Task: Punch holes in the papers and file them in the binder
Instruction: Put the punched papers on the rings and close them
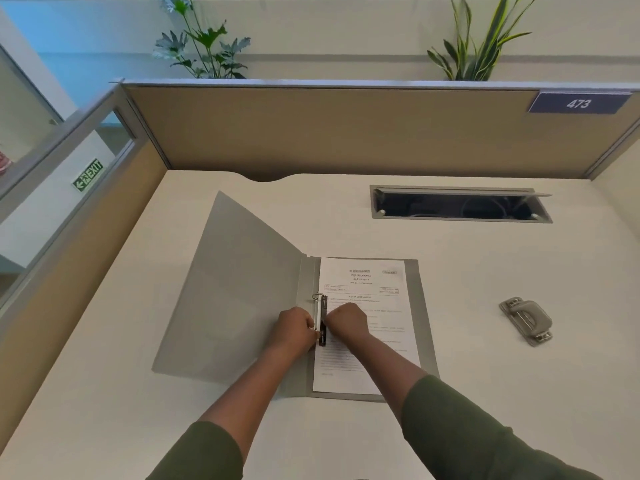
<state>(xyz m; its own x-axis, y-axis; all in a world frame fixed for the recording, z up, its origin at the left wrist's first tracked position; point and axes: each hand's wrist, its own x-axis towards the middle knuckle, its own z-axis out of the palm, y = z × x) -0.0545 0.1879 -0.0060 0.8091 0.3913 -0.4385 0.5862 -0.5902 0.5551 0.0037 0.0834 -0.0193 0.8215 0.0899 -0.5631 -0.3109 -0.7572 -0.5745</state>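
We are at a cream desk (pixel 467 341) walled by tan cubicle partitions, plants showing along the top of the frame. At the centre lies the grey binder (pixel 242 289), opened flat, its cover spread toward the left. The printed papers (pixel 367 282) rest on its right half, their left edge at the ring mechanism (pixel 321 315).

Our left hand (pixel 294 329) is curled shut against the rings from the left; our right hand (pixel 348 322) is closed in a fist just beside the black clamp bar, though we cannot tell exactly what either one pinches.

We judge the sheets light, floppy and easy to tear at the holes, so we hold them near the punched edge. The metal hole punch (pixel 526 320) sits well apart at right, likely heavy and stiff.
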